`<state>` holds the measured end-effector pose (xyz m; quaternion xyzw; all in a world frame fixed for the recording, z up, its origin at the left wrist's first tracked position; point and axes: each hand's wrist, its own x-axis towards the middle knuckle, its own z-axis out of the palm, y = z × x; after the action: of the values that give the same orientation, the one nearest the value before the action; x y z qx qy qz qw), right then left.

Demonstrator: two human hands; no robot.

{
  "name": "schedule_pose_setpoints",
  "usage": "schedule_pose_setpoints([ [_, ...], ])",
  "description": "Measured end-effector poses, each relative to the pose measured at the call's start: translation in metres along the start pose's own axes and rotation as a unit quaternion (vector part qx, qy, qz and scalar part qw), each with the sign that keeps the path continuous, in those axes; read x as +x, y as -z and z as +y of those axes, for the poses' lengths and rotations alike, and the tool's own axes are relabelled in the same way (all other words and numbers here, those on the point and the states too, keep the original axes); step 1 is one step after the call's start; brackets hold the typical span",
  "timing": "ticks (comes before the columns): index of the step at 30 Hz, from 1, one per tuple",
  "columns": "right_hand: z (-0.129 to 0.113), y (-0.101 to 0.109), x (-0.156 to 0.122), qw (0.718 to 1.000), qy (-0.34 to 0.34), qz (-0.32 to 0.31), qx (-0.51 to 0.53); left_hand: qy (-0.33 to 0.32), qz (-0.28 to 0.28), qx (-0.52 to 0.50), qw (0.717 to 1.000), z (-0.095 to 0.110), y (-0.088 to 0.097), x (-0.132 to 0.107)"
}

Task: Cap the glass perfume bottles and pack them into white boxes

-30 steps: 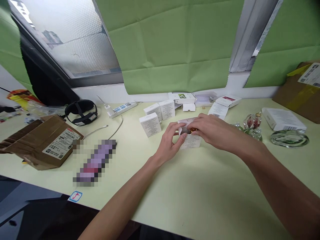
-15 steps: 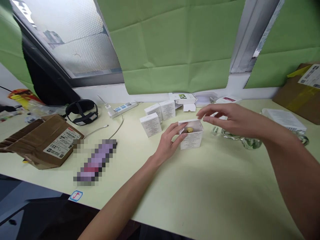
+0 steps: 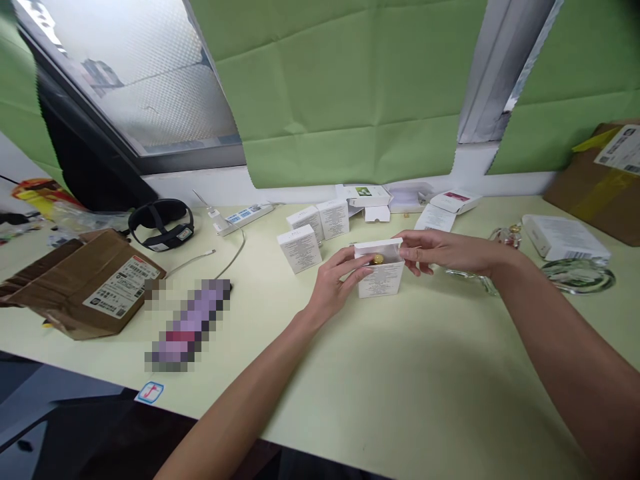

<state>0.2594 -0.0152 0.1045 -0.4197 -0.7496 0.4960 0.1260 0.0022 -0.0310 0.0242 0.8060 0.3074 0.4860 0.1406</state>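
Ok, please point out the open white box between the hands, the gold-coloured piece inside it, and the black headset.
Open white box (image 3: 380, 283): head view, on its printed front panel.
Gold-coloured piece (image 3: 379, 259): head view, on its rounded top.
Black headset (image 3: 169, 238): head view, on its front part.

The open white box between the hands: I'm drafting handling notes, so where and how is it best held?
Probably low on the white box, across its two side walls, coming from left and right: it stands upright, and this should leave the open top, where a gold-coloured item shows, clear.
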Motion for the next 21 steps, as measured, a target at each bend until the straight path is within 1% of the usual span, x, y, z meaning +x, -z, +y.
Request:
schedule_pose_setpoints([
  [3,0.0,-0.003,0.003,0.999,0.002,-0.017,0.038,0.01,-0.002,0.001,1.0,0.001,0.0,0.0],
  [6,0.001,-0.006,0.007,0.997,-0.012,-0.016,0.068,0.04,-0.006,-0.009,0.999,0.002,0.0,-0.001],
  [10,0.005,-0.007,0.01,0.993,-0.03,-0.017,0.109,0.083,0.01,-0.053,0.995,0.004,-0.002,-0.002],
  [12,0.006,-0.006,0.011,0.993,-0.029,-0.02,0.11,0.096,0.018,-0.068,0.993,0.005,-0.002,-0.003],
  [14,0.005,-0.006,0.01,0.995,-0.018,-0.003,0.1,0.102,0.019,-0.072,0.992,0.005,-0.002,-0.003],
  [18,0.0,-0.006,0.01,0.994,0.014,0.059,0.092,0.102,0.008,-0.056,0.993,0.004,-0.002,-0.003],
  [21,-0.001,-0.008,0.012,0.993,0.025,0.061,0.096,0.098,0.006,-0.057,0.994,0.003,-0.001,-0.003],
])
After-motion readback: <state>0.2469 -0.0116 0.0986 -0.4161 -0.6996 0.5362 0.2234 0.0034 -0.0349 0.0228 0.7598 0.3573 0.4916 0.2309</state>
